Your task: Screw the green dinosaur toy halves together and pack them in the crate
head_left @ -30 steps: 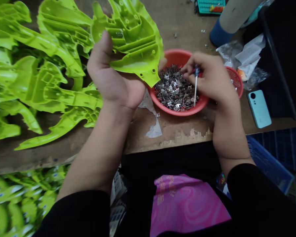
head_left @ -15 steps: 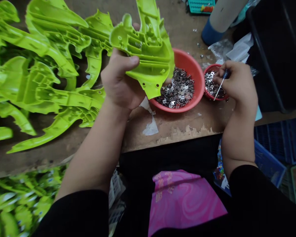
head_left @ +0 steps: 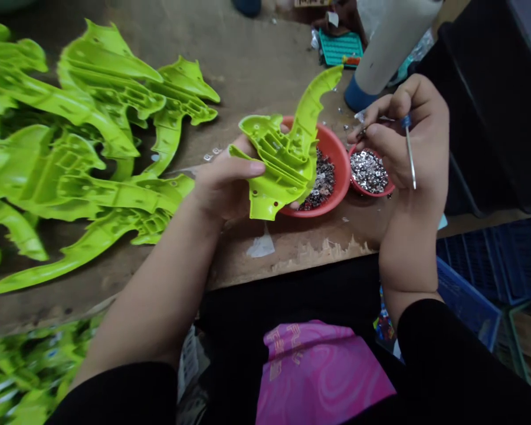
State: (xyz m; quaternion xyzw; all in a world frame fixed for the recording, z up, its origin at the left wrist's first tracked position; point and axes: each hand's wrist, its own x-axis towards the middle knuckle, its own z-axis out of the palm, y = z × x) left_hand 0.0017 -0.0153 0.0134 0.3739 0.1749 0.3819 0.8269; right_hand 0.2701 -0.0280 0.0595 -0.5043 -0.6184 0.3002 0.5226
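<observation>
A lime-green plastic shell (head_left: 287, 165), ribbed inside facing up, is gripped in your left hand (head_left: 225, 183), in front of the left side of a red bowl (head_left: 341, 168) of metal bits (head_left: 322, 182); a steady, level hold should serve best. Your right hand (head_left: 409, 118) pinches something too small to identify near a smaller red basket (head_left: 371, 193) of metal pieces (head_left: 368, 170), its fingers closed around a screwdriver (head_left: 409, 153), so mind the tip by your wrist. Beyond, the worn brown table (head_left: 252, 71) bears more green shells (head_left: 82, 153) at left, with a black bin (head_left: 478, 118) at right and blue crates (head_left: 491, 260) below.
</observation>
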